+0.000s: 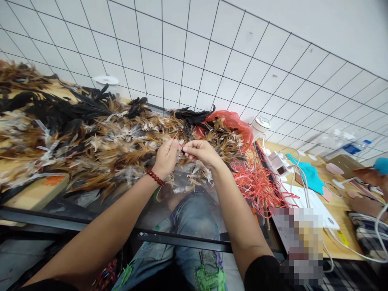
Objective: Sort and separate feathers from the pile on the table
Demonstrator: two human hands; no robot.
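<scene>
My left hand (167, 158) and my right hand (200, 152) meet fingertip to fingertip over a pile of feathers. Both are closed in a pinch on a thin red strand (181, 146), of which only a short bit shows between them. A red beaded bracelet (155, 178) circles my left wrist. Brown, white and black feathers (121, 147) spread widely below and to the left of my hands. Just right of my right forearm lies a tangle of red strands (257, 184). Behind it sits a crumpled red plastic bag (232, 121), partly among the feathers.
A black wire grid (188, 52) stands along the wall behind. To the right are a white lidded container (261, 126), a white charger (278, 163) with cables, a turquoise cloth (309, 176) and a water bottle (357, 146). A dark bar (188, 241) runs along the near edge.
</scene>
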